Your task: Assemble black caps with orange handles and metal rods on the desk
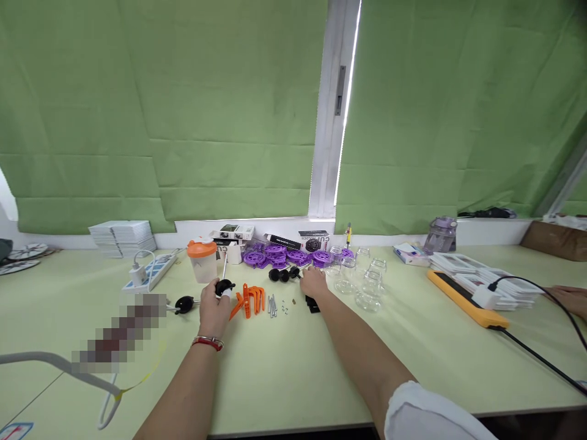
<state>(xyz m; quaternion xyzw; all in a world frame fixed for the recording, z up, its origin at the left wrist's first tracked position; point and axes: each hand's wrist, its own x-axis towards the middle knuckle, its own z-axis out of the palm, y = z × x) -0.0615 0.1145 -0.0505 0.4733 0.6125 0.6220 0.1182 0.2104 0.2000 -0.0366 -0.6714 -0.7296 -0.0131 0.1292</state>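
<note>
My left hand (214, 310) is closed around a black round-headed piece (224, 287), near a thin metal rod that stands up behind it. A second black round piece (184, 304) lies to its left. My right hand (314, 283) has its fingers curled down beside several black knobs (284, 275); what its fingertips grip is hidden. Flat black pieces (312, 305) show under that hand. Between the hands lie orange plastic parts (247, 300), silver screws (272, 306) and tiny metal bits (285, 310).
Purple discs (276, 256) and small boxes line the wall. Clear glass jars (369, 291) stand right of my right arm. An orange-lidded cup (202, 261), power strips (465, 299), a white hanger (55, 362) and white stacks (123, 239) flank the workspace. Another person's hand (568, 299) shows far right.
</note>
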